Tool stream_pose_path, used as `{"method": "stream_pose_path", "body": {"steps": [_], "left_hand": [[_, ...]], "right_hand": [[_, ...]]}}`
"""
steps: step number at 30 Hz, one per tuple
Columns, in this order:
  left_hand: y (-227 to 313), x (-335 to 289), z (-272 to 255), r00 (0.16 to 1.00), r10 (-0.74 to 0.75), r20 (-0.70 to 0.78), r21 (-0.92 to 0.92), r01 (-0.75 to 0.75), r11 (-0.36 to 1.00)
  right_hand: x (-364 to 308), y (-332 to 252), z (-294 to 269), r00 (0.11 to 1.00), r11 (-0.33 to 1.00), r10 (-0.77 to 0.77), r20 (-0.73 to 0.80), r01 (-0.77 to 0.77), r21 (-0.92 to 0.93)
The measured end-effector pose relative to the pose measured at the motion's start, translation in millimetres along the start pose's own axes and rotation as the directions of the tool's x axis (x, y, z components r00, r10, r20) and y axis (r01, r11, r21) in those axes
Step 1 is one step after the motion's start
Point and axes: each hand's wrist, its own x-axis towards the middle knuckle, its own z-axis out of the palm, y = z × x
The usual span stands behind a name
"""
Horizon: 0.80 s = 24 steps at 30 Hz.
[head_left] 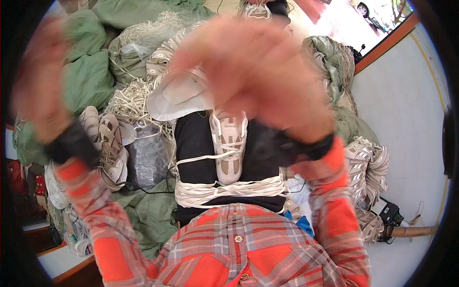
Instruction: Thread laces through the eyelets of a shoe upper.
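Note:
Between my thighs, toe toward me, rests a beige and white sneaker (229, 150) with lace across its front. One strand of it runs left over my dark trousers. A thick bundle of off-white shoelaces (229, 191) lies across my lap. My right hand (258, 71) is raised above the sneaker, smeared by motion, and covers its far end. Beside its fingers shows a pale shoe part (179, 95), perhaps an upper; I cannot tell whether the hand touches it. My left hand (40, 81) is lifted at the far left, also blurred, and I make out nothing in it.
On the left sit more sneakers (110, 143), a tangle of laces (134, 100) and green sacks (88, 79). A clear plastic-wrapped bundle (146, 155) is near my left leg. To the right are stacked shoe uppers (366, 165) and a white wall (406, 100).

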Motion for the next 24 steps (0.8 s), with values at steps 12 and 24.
{"method": "stream_pose_path", "body": {"steps": [12,24], "left_hand": [[-336,-104,-21,0.809,-0.554,-0.197,0.967,0.255,0.028],[-338,-107,-52,0.538,-0.84,-0.071,0.348,0.803,0.485]], "right_hand": [[-271,-173,-208,0.229,0.85,-0.49,-0.841,-0.09,-0.52],[-149,209,9,0.85,0.604,0.171,-0.499,-0.491,-0.629]]}}
